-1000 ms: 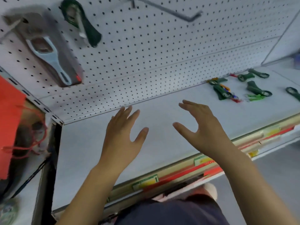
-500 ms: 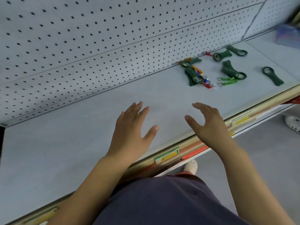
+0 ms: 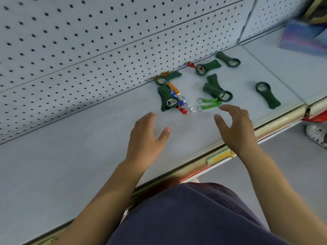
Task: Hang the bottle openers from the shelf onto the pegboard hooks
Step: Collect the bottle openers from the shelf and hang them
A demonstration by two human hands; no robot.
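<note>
Hovering hands (image 3: 237,133) near bottle openers (image 3: 268,95); yellow shelf label (image 3: 219,156) blurred.

Dark green plastic bottle openers (image 3: 212,87) lay scattered over the right half of the white metal shelf (image 3: 70,174), most near its back edge, under the white perforated pegboard (image 3: 88,41). A lone dark green opener (image 3: 268,95) lay by the front right corner. Small coloured metal keychain openers (image 3: 210,103) lay among them, just behind the right hand (image 3: 237,131); the left hand (image 3: 146,138) hovered beside it, nearer mid-shelf.

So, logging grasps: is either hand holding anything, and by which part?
Nothing is held: left hand and right hand hover open over the shelf, short of the openers.
</note>
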